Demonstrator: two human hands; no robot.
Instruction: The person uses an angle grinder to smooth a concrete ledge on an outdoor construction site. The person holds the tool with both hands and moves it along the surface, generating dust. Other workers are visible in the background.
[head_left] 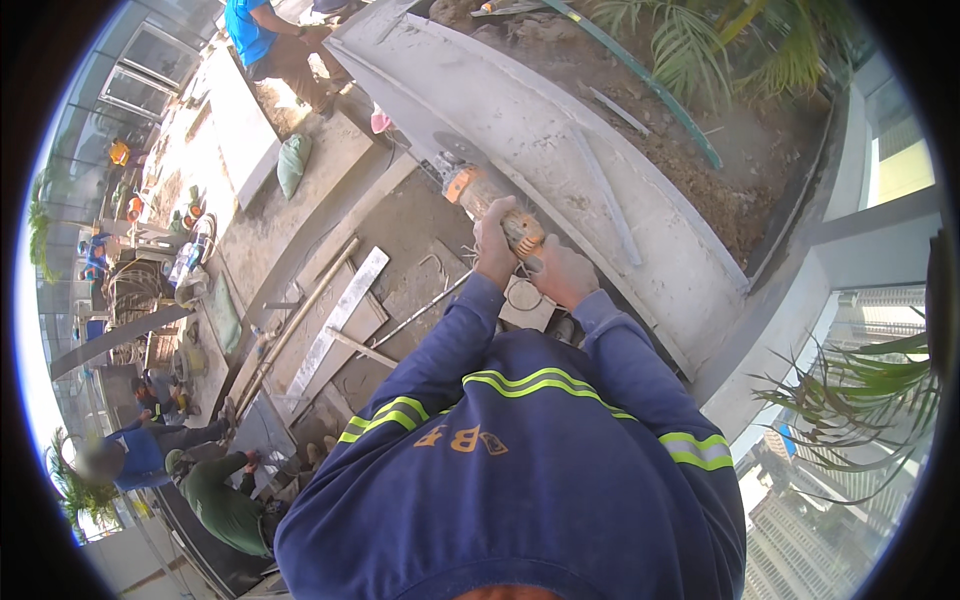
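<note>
A dusty orange and grey angle grinder (521,229) is held in both my hands in front of my chest. My left hand (493,243) is closed around the middle of its body. My right hand (565,274) grips the rear end, close to the orange vents. The grinder's head points away and to the left, against or just over the side of a pale, dusty concrete planter wall (560,130). Its disc is blurred, and I cannot tell whether it touches the wall. A thin strip (608,200) lies along the wall's sloping face.
Planks (340,318), poles (300,318) and wire lie on the floor to the left. Soil and palms (720,50) fill the planter. A co-worker in blue (285,45) stands at the far left; others, one in green (222,505), crouch at the lower left.
</note>
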